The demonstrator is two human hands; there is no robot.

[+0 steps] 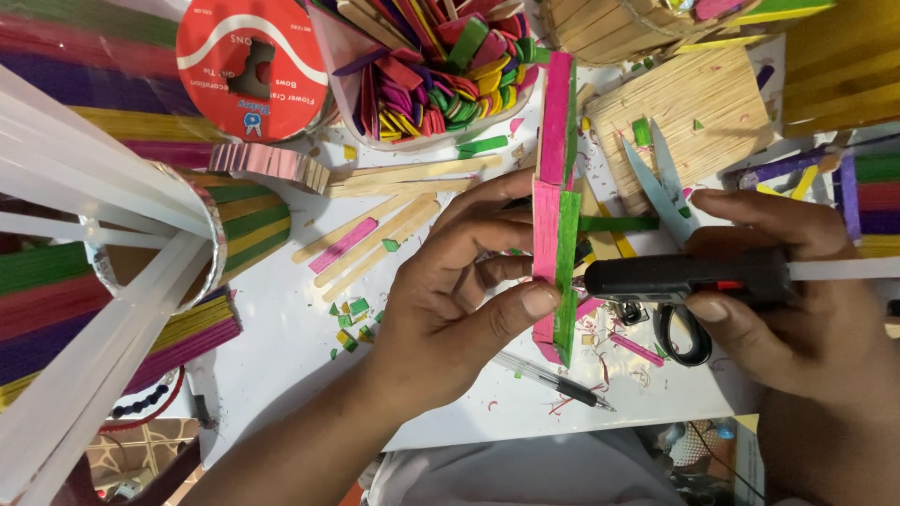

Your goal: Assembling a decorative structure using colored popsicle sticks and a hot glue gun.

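My left hand grips a narrow piece built from pink and green craft sticks, thumb on its green edge and fingers behind it. The piece stands on end over the white work surface. My right hand holds a black glue gun, its nozzle touching the green side of the stick piece. A clear glue stick pokes out of the gun's back toward the right.
Scissors with pale blue blades lie under the gun. A clear tub of coloured stick offcuts stands at the back beside a red round lid. Plain sticks, a pen, a stick panel and glue sticks in a cup surround the hands.
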